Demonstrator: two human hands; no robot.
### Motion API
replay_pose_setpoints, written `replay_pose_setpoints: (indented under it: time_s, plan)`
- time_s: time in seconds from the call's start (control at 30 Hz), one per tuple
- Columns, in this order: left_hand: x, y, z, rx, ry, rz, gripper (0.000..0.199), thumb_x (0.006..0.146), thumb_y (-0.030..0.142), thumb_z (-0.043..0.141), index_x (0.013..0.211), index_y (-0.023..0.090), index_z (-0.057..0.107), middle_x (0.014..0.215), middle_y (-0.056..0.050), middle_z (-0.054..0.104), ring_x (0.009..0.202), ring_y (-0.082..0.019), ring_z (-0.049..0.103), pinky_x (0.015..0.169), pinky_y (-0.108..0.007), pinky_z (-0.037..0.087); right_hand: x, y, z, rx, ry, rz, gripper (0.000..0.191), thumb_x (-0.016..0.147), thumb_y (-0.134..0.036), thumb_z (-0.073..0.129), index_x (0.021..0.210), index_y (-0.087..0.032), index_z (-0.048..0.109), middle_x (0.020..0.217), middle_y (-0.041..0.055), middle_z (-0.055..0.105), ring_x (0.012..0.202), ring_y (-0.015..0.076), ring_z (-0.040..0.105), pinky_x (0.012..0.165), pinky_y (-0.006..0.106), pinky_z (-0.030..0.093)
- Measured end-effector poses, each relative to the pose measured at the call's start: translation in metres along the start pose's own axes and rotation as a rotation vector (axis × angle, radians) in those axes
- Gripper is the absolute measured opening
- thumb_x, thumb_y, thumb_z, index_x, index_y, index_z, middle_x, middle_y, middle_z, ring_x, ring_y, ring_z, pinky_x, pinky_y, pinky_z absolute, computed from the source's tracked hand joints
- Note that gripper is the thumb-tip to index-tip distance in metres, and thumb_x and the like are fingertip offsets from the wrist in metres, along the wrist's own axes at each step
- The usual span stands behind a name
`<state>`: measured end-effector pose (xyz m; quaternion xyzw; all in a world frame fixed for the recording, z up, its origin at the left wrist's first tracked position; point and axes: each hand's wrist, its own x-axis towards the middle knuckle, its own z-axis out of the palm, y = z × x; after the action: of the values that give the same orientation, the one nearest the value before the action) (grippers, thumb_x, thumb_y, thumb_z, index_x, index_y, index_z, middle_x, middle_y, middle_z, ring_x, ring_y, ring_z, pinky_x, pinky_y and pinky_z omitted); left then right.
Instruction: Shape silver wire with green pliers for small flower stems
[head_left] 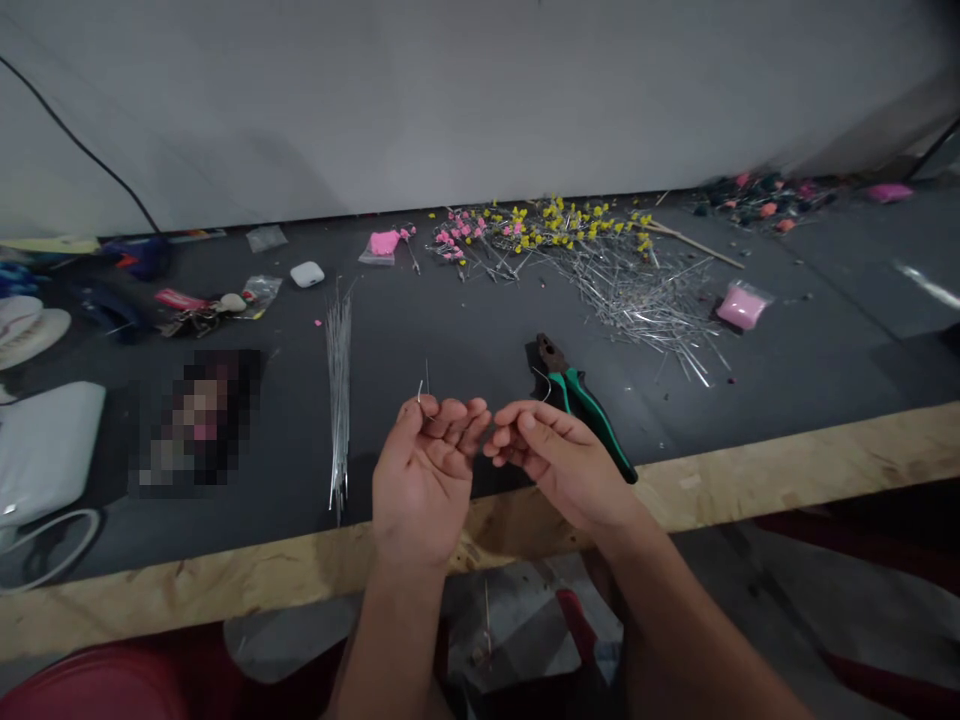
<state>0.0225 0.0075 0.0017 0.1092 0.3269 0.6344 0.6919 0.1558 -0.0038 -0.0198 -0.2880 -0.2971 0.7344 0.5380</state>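
Observation:
My left hand (427, 470) is turned palm up, with a short thin metal wire (421, 390) pinched between thumb and forefinger and its other fingers loosely curled. Close beside it, my right hand (559, 455) has its thumb pressed against its forefinger. What that pinch holds, if anything, is hidden. A thin curved wire (541, 385) shows just beyond the right fingers; whether they hold it I cannot tell. Behind the right hand lie green-handled pliers (592, 410). A neat bundle of straight wires (339, 400) lies to the left of my left hand.
A loose heap of wires (645, 310) lies near the wall, beside wires tipped with yellow and pink lumps (555, 225). Pink material fills small bags (744, 305). A white earbud case (307, 274), keys (199, 317) and a white box (52, 450) are leftward. The table's wooden edge (225, 580) runs in front.

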Motion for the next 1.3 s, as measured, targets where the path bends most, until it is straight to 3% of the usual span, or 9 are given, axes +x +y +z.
replay_pose_setpoints:
  time_s: [0.17,0.33,0.57,0.9,1.03,1.3]
  plan:
    - [-0.006,-0.001,0.004,-0.146,-0.074,-0.03,0.028,0.095,0.026,0.039,0.072,0.017,0.053,0.055,0.004,0.047,0.058,-0.009,0.057,0.066,-0.026,0.055,0.0,0.003,0.009,0.081,-0.031,0.027,0.014,0.085,-0.032,0.063,0.088,-0.02,0.072,0.076,0.0002,0.067,0.071,0.0092,0.061,0.07,0.023,0.048]
    - [-0.007,0.002,0.006,-0.164,-0.102,0.051,0.031,0.098,0.029,0.032,0.076,0.018,0.052,0.056,0.005,0.038,0.053,-0.008,0.046,0.058,-0.023,0.05,0.0,0.007,0.015,0.121,-0.007,0.061,0.018,0.083,-0.036,0.066,0.087,-0.02,0.071,0.075,-0.0002,0.067,0.069,0.0092,0.06,0.069,0.023,0.048]
    - [0.0,0.011,0.003,-0.113,0.007,0.067,0.025,0.096,0.027,0.042,0.074,0.017,0.05,0.054,0.007,0.027,0.043,-0.006,0.03,0.042,-0.017,0.035,0.0,0.008,0.014,0.12,0.034,0.092,0.021,0.084,-0.039,0.063,0.081,-0.019,0.07,0.069,-0.0007,0.063,0.068,0.0108,0.06,0.069,0.025,0.046]
    - [0.002,0.024,-0.003,0.075,0.04,0.119,0.023,0.093,0.024,0.047,0.073,0.016,0.051,0.051,0.008,0.025,0.04,-0.004,0.024,0.037,-0.016,0.026,-0.007,0.002,0.011,0.067,-0.024,0.176,0.029,0.087,-0.035,0.059,0.067,-0.016,0.065,0.057,-0.0022,0.052,0.061,0.0108,0.054,0.062,0.024,0.04]
    - [0.002,0.023,-0.004,0.057,0.061,0.158,0.022,0.093,0.024,0.047,0.073,0.016,0.052,0.052,0.008,0.025,0.04,-0.004,0.025,0.037,-0.016,0.026,-0.008,0.001,0.009,0.049,-0.059,0.215,0.024,0.088,-0.034,0.058,0.074,-0.015,0.067,0.063,-0.001,0.056,0.064,0.0108,0.056,0.064,0.025,0.041]
    - [0.007,0.016,-0.003,-0.016,0.073,0.142,0.025,0.094,0.027,0.046,0.072,0.016,0.051,0.051,0.008,0.026,0.04,-0.004,0.026,0.038,-0.015,0.028,-0.006,0.009,0.011,0.119,0.019,0.228,0.015,0.085,-0.031,0.062,0.088,-0.017,0.068,0.073,0.0002,0.066,0.07,0.0114,0.064,0.07,0.026,0.048]
